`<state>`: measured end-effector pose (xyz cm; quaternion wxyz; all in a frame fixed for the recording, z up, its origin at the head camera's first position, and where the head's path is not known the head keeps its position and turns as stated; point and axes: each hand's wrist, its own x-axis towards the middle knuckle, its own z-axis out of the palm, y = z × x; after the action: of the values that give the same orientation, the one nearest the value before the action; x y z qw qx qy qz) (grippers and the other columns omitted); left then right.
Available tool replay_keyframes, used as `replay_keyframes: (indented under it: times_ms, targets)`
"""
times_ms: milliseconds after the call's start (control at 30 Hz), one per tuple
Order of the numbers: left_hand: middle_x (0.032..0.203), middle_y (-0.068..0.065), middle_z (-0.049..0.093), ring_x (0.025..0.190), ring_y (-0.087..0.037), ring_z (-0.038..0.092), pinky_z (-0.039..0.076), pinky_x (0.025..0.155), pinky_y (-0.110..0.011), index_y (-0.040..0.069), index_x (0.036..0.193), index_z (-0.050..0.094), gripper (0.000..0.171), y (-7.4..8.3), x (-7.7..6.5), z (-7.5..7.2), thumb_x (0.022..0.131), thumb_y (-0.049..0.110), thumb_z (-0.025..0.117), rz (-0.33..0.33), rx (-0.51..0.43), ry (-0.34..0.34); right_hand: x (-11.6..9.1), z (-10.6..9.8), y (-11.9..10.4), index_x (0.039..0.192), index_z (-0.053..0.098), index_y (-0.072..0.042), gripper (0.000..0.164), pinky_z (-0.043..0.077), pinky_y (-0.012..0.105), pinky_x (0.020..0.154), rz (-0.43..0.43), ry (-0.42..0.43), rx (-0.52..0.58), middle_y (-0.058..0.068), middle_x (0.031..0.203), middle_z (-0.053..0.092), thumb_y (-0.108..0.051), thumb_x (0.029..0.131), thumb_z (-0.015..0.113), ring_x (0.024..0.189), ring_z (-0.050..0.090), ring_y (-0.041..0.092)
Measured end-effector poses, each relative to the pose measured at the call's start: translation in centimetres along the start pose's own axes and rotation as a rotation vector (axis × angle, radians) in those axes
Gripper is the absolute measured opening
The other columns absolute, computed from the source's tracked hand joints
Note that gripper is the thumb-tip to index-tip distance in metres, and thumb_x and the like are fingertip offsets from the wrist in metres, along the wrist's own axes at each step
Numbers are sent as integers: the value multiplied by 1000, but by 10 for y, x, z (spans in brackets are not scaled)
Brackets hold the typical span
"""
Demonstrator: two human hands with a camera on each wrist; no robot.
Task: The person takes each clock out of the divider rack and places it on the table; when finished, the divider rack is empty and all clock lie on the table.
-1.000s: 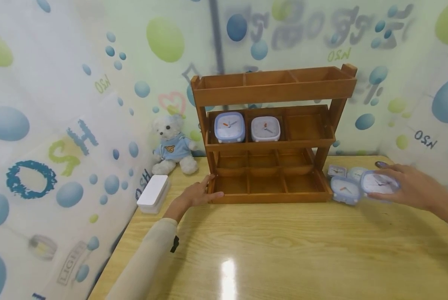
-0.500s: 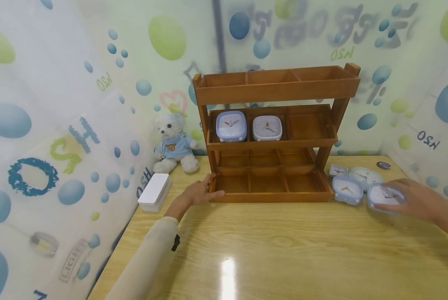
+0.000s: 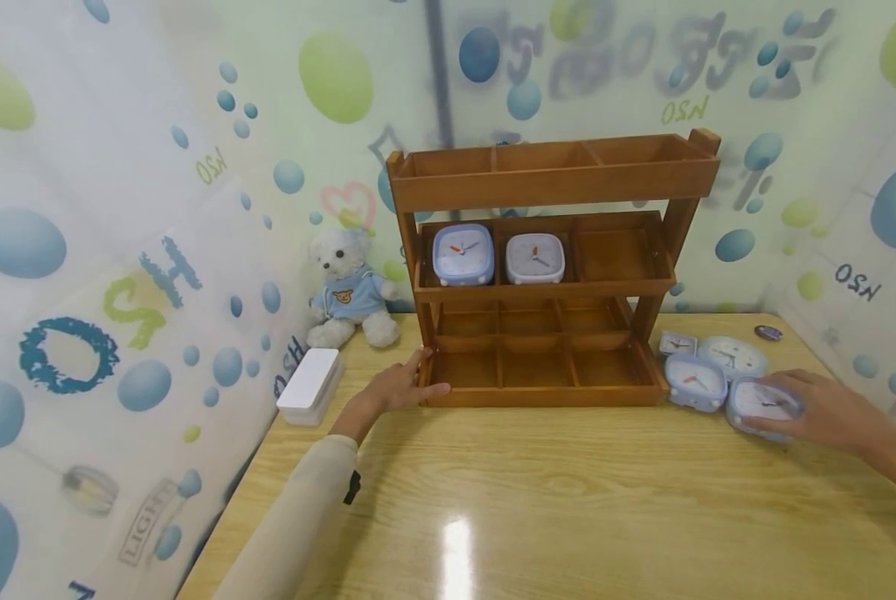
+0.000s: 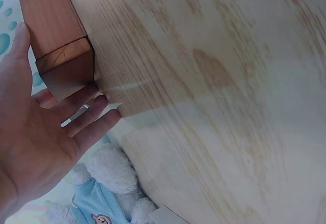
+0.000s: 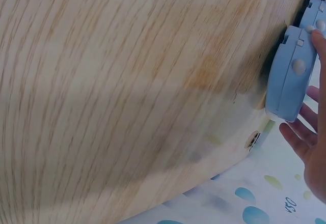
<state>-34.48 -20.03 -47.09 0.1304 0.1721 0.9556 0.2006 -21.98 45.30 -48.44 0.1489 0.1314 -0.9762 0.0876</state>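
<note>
My left hand (image 3: 395, 387) rests at the lower left corner of a brown wooden tiered rack (image 3: 553, 396), thumb on the front rail. In the left wrist view its fingers (image 4: 86, 117) are extended against the wood. At the right, my right hand (image 3: 823, 412) holds a light blue alarm clock (image 3: 764, 402) low at the table, thumb on the near edge and fingers behind. Beside it lie a second blue alarm clock (image 3: 695, 382), a rounder pale clock (image 3: 733, 356) and a small square clock (image 3: 676, 343). Two clocks, one blue (image 3: 463, 254) and one white (image 3: 535, 257), sit in the rack's middle tier.
A white teddy bear (image 3: 352, 292) in a blue top sits at the back left. A white lidded box (image 3: 308, 386) lies in front of it. A small dark oval (image 3: 768, 332) is at the table's back right. Patterned walls (image 3: 590, 75) enclose the table.
My right hand has brought its clock down and slightly right, uncovering the round pale clock and the dark oval. My left hand has stayed at the rack's corner.
</note>
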Motion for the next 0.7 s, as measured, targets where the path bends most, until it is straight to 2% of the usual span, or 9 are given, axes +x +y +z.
replay_keyframes:
  times_ms: [133, 367, 600, 700]
  targets:
    - [81, -9, 65, 81, -26, 65, 53, 90, -49, 26, 166, 20, 97, -1, 0, 1, 92, 76, 57, 0, 3, 4, -1, 2, 0, 117, 72, 0, 70, 50, 67, 83, -16, 29, 3, 34, 114, 67, -49, 70, 93, 101, 64, 57]
    - [77, -8, 63, 76, -24, 63, 53, 86, -47, 25, 166, 18, 100, -2, 2, 1, 91, 79, 55, 18, 3, -8, 0, 1, 0, 119, 71, 2, 71, 47, 67, 86, 11, -7, 17, 36, 118, 65, -50, 75, 91, 107, 60, 57]
    - [88, -12, 67, 90, -29, 67, 52, 95, -52, 25, 166, 20, 98, -1, 2, 0, 92, 77, 57, 13, 6, 3, 12, -7, -7, 123, 66, 4, 68, 46, 67, 87, 11, -4, 63, 36, 124, 60, -43, 79, 90, 112, 56, 56]
    - [90, -13, 68, 93, -31, 68, 52, 96, -52, 25, 166, 20, 98, -1, 1, 0, 92, 77, 56, 6, 9, -4, 21, -10, -12, 122, 67, 4, 66, 47, 66, 85, -35, 28, 69, 36, 123, 61, -39, 77, 92, 111, 58, 55]
